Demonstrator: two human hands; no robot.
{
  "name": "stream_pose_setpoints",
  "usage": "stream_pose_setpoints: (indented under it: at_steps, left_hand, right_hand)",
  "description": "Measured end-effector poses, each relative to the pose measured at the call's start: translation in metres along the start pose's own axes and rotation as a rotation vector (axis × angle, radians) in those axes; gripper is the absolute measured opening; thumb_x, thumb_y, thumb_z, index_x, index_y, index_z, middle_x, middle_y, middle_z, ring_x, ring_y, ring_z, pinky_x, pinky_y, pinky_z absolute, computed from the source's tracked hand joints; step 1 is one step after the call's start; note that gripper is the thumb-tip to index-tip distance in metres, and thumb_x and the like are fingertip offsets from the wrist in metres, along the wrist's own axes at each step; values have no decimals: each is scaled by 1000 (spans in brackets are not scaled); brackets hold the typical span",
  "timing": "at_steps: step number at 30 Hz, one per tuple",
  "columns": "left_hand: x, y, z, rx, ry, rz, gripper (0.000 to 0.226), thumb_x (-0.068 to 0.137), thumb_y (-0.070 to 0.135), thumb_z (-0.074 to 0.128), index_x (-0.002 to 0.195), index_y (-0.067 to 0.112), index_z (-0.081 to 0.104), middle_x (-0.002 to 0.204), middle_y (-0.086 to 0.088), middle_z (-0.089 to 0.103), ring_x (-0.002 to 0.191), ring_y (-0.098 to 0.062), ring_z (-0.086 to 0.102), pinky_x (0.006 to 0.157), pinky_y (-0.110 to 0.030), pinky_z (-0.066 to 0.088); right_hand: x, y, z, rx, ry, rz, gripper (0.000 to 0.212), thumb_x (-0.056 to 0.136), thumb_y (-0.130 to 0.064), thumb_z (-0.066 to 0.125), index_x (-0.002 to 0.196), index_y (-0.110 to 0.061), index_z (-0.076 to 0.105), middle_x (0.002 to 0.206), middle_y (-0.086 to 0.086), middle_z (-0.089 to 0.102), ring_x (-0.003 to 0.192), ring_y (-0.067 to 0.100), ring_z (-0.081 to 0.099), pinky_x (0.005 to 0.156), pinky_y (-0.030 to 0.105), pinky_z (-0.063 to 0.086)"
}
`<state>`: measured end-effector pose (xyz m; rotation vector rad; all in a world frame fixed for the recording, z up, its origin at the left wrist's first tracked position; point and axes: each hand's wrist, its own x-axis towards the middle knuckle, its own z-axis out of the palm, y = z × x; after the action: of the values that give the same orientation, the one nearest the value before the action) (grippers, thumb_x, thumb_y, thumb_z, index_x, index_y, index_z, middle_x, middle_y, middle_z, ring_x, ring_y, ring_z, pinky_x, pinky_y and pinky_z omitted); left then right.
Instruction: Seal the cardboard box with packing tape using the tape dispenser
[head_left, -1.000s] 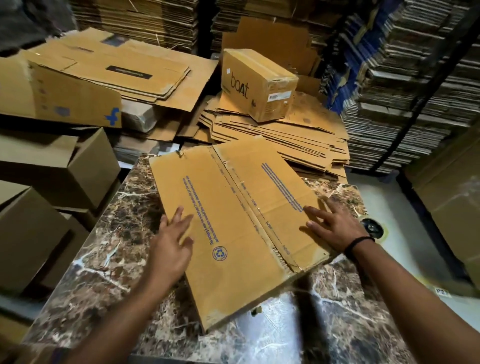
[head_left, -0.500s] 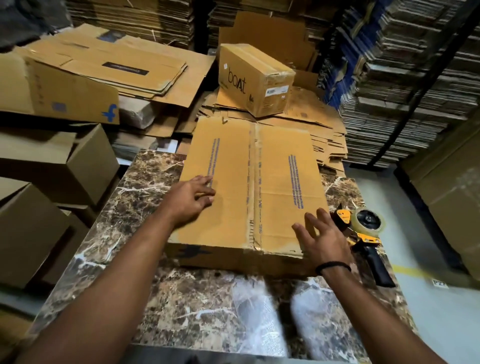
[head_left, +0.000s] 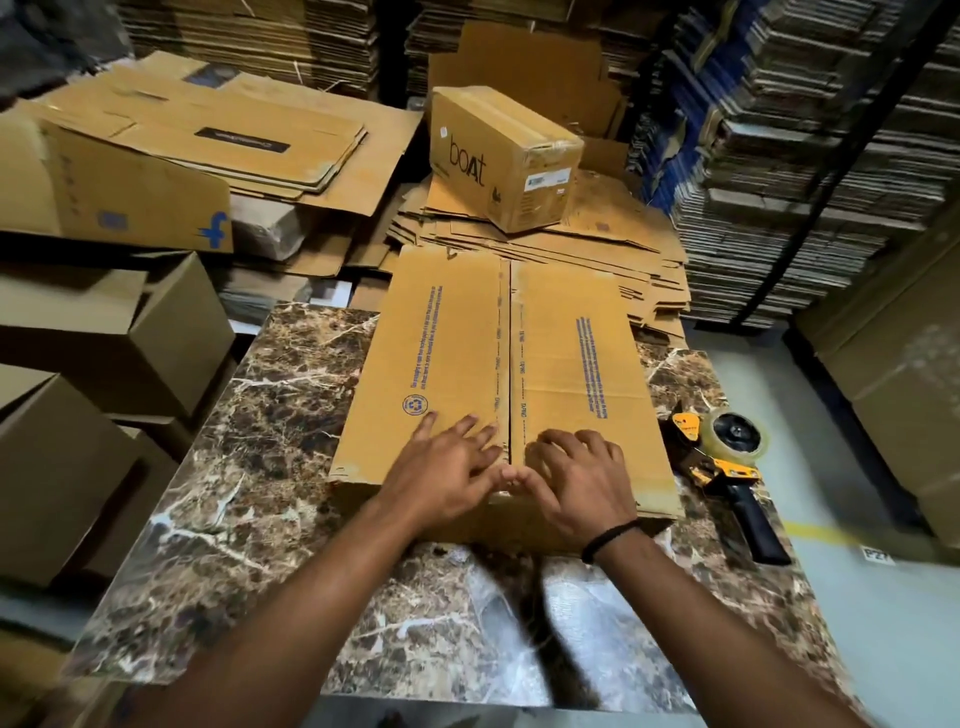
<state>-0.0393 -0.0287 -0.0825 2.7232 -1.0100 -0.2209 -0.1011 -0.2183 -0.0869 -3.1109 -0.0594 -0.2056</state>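
A long brown cardboard box (head_left: 561, 353) with blue print lies on the marble table (head_left: 249, 467), its two top flaps meeting in a centre seam that runs away from me. My left hand (head_left: 447, 473) presses flat on the left flap at the near end. My right hand (head_left: 582, 473) presses on the right flap beside it, fingers somewhat bent, thumbs nearly touching at the seam. A yellow and black tape dispenser (head_left: 727, 467) with a clear tape roll lies on the table to the right of the box, untouched.
A sealed "boat" box (head_left: 498, 156) sits on a pile of flattened cartons (head_left: 597, 249) behind the table. Assembled boxes (head_left: 104, 322) stand at the left. Tall stacks of flat cardboard (head_left: 805, 156) fill the right, with grey floor (head_left: 857, 597) beside the table.
Both hands have slid inward from the box's outer flaps to its centre seam at the near end. The box now lies straight, lengthwise away from me.
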Motion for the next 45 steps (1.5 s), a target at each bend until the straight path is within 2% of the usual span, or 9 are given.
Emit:
stream_pose_setpoints:
  at_steps: [6,12,19,27,31,33,36,40,45]
  left_hand:
    - [-3,-8,11,221,19,129,60,95,58,18,142,24,34,152,4,24,143,-16,17,117,-48,7]
    - [-8,-11,18,258,61,246,63,93,56,24,120,13,62,129,-8,58,122,-25,53,102,-51,40]
    - [-9,-11,18,213,111,238,74,90,63,12,137,15,43,146,-2,36,139,-21,31,115,-47,22]
    - [-10,-7,21,227,147,193,61,87,57,44,132,17,51,144,-4,42,136,-21,36,114,-47,23]
    - [-6,18,14,135,217,128,72,83,64,30,134,17,50,147,-5,39,138,-24,31,113,-52,20]
    - [6,41,12,64,223,108,69,87,59,19,140,22,42,150,-2,34,141,-21,24,114,-49,15]
    - [36,76,11,55,162,95,68,90,58,6,144,27,32,154,0,28,144,-18,15,115,-47,9]
    - [61,100,30,149,20,109,70,90,65,4,148,29,18,157,2,13,145,-16,4,116,-46,0]
    - [64,97,39,121,28,81,69,89,68,9,147,34,21,156,8,14,144,-13,7,117,-43,3]
  right_hand:
    - [-4,7,19,-158,113,-108,57,86,-63,34,108,-20,64,112,3,66,94,28,57,73,40,47]
    - [-8,11,27,-186,102,-211,70,89,-67,30,121,-12,59,122,11,61,98,32,57,78,41,46]
    - [-11,5,16,-158,20,-160,73,90,-67,18,125,-15,55,125,9,60,102,31,57,84,43,47]
    - [-7,12,20,-196,33,-213,68,76,-69,52,123,-19,50,123,7,60,100,29,58,81,43,49]
    - [-4,24,4,31,-83,-222,88,74,-84,26,135,-25,44,137,2,50,114,26,48,93,44,41]
    - [0,41,-6,337,-185,-154,92,72,-85,27,138,-24,42,139,2,47,119,23,42,100,42,36]
    - [4,84,-13,582,-71,-21,79,78,-77,38,131,-21,50,131,6,53,120,21,43,102,41,36]
    - [-1,162,-5,773,119,467,44,86,-42,64,121,-17,56,120,6,57,111,20,52,92,38,45]
    - [-32,252,37,661,104,990,83,54,-52,86,112,-9,46,115,15,56,107,35,55,85,44,49]
